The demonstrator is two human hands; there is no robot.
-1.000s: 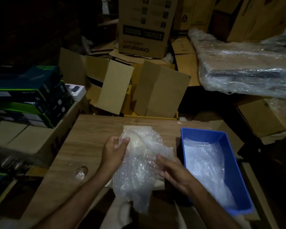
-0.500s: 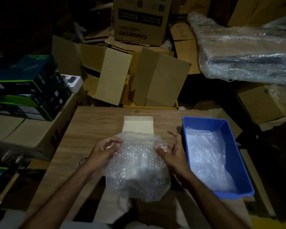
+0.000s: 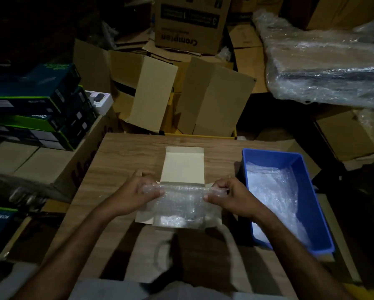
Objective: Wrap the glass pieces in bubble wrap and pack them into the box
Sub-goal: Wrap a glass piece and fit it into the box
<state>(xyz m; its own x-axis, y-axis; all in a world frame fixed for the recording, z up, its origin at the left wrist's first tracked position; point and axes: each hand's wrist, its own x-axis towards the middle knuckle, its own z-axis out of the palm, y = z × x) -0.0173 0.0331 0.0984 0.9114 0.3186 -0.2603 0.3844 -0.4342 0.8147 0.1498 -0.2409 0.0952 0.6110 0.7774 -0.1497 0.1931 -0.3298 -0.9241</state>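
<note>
Left hand (image 3: 136,194) and right hand (image 3: 231,194) each pinch, with curled fingers, an end of the clear bubble-wrapped bundle (image 3: 181,204), held over the small open cardboard box (image 3: 182,167) mid-bench. Wrapping appears finished; seating and closing remain. The blue plastic tray (image 3: 320,215) crowds the right side, while the wood-grain bench (image 3: 121,152) offers room left.

Glass inside the bubble wrap bundle (image 3: 179,204) can't be made out; only a dark smear is seen thru the plastic. Box (image 3: 182,167) interior is covered by the bundle. Fingertips of left hand (image 3: 136,194) & right hand (image 3: 229,197) are tucked behind the wrap. Forearms are cut off at bottom edge. Left-side clutter is blurred, too dark to ID.
</note>
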